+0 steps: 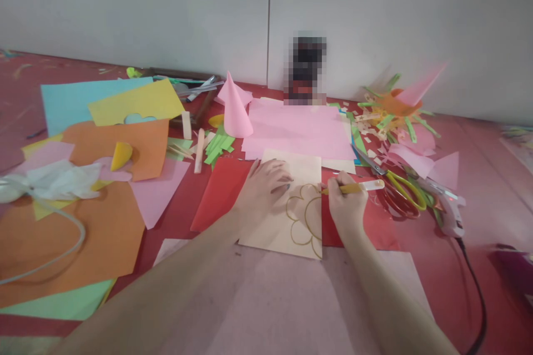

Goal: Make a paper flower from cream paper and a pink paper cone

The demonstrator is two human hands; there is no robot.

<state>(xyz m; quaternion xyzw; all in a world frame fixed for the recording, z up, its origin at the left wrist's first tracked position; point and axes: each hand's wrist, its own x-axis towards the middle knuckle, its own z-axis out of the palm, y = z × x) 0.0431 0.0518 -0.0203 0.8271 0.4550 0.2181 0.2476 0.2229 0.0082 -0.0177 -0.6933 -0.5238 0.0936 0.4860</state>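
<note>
A cream sheet of paper (270,222) lies on red paper (220,188) in front of me. On its right side is a gold-brown outline of a flower (295,227), its petals cut off by the sheet's edge. My left hand (266,186) rests flat on the sheet, fingers spread. My right hand (346,205) grips a yellow marker (353,188) with a white end. The marker's tip is at the sheet's right edge, beside the upper petal; whether it touches the paper I cannot tell.
Pink sheets (295,127) and a pink paper cone (236,111) are behind. To the right are scissors (403,188), a hot glue gun (452,213) with a black cord, and a spiky paper piece (402,104). Orange paper (75,238) and a white cable (79,227) spread left.
</note>
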